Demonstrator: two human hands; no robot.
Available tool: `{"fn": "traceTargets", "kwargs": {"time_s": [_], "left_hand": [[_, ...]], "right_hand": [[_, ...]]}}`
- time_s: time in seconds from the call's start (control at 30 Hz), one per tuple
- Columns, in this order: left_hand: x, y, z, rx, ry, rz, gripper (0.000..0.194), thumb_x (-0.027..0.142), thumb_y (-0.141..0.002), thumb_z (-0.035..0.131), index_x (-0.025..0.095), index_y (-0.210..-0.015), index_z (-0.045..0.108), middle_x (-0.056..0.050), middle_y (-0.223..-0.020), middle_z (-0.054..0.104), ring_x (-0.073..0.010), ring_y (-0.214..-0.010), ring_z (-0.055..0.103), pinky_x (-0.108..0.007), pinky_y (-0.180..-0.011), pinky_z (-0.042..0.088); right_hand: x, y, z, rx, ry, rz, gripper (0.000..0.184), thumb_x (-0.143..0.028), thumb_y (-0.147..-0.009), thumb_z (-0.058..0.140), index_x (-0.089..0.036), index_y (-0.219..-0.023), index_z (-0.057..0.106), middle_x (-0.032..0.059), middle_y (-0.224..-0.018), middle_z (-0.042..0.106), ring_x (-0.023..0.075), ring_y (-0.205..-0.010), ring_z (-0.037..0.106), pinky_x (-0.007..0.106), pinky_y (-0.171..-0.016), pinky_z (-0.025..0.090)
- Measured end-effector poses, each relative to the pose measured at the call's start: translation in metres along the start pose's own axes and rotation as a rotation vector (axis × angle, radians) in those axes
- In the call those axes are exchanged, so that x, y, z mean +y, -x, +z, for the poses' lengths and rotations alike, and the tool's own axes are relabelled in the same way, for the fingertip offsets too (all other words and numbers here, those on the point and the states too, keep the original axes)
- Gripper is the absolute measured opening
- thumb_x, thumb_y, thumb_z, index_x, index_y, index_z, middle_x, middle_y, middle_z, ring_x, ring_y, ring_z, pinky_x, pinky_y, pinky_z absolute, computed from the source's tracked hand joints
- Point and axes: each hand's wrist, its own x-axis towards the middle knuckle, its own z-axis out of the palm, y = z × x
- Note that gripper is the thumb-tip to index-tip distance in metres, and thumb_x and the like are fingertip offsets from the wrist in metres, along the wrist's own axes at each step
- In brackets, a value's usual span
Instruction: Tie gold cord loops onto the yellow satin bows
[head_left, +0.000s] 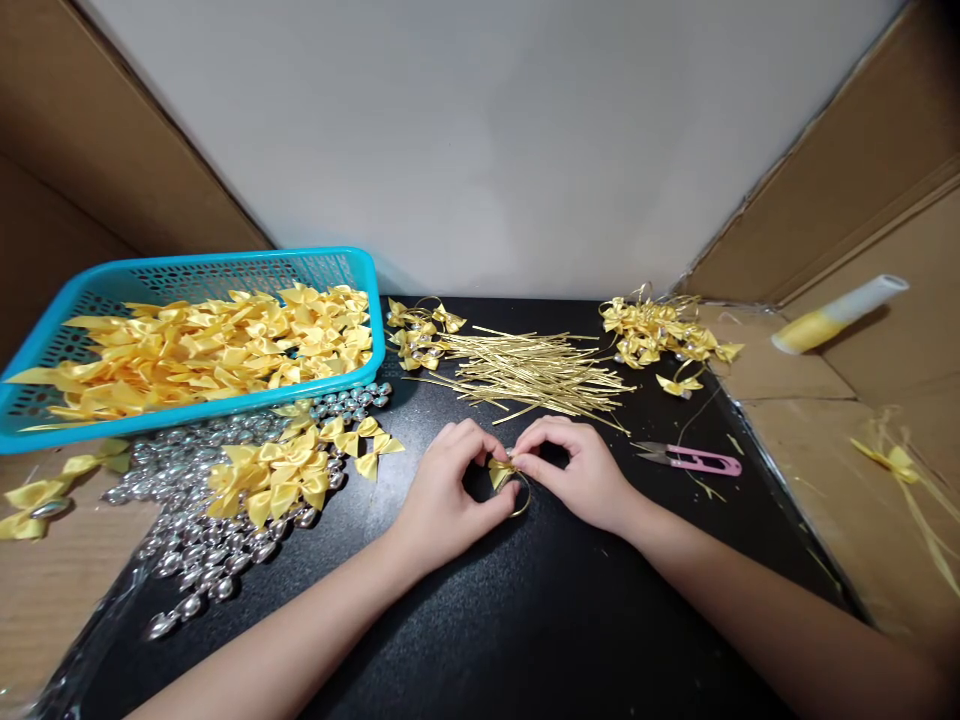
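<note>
Over the middle of the black table, my left hand (450, 490) pinches a small yellow ribbon bow (498, 474) between thumb and fingers. From the right, my right hand (574, 468) meets it, fingertips closed together at the bow's upper edge. A gold twist tie (527, 500) curves in a loop below the bow, between the two hands. The fingers cover much of the bow, so its knot is hard to see. Just beyond my hands lies a loose pile of straight gold twist ties (536, 370).
A turquoise basket (379, 300) full of yellow bows stands back left. Before it spread silver beads (195, 540) and loose bows (274, 475). Bows with ties form a heap (649, 325) back right, near pink thread snips (694, 460). A tube (840, 315) lies on cardboard at right.
</note>
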Motion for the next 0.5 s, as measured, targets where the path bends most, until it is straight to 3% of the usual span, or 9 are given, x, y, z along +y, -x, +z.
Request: {"fn": "traceTargets", "kwargs": {"time_s": [0.13, 0.5], "left_hand": [[-0.0022, 0.0002, 0.0019, 0.0, 0.004, 0.013, 0.005, 0.019, -0.078, 0.067, 0.02, -0.076, 0.062, 0.0, -0.075, 0.058, -0.0187, -0.077, 0.052, -0.03, -0.068, 0.04], [-0.0032, -0.0002, 0.004, 0.011, -0.042, 0.005, 0.009, 0.017, -0.08, 0.065, 0.019, -0.072, 0.064, 0.0, -0.07, 0.058, -0.018, -0.072, 0.051, -0.03, -0.066, 0.039]], "right_hand": [[-0.0009, 0.0011, -0.0006, -0.007, 0.001, -0.01, 0.009, -0.017, -0.082, 0.065, -0.019, -0.074, 0.068, 0.0023, -0.075, 0.072, 0.0166, -0.072, 0.064, 0.033, -0.073, 0.047], [0.0003, 0.0009, -0.0014, -0.03, -0.01, 0.003, 0.009, -0.02, -0.083, 0.066, -0.02, -0.074, 0.069, 0.0024, -0.075, 0.072, 0.0173, -0.074, 0.064, 0.034, -0.075, 0.047]]}}
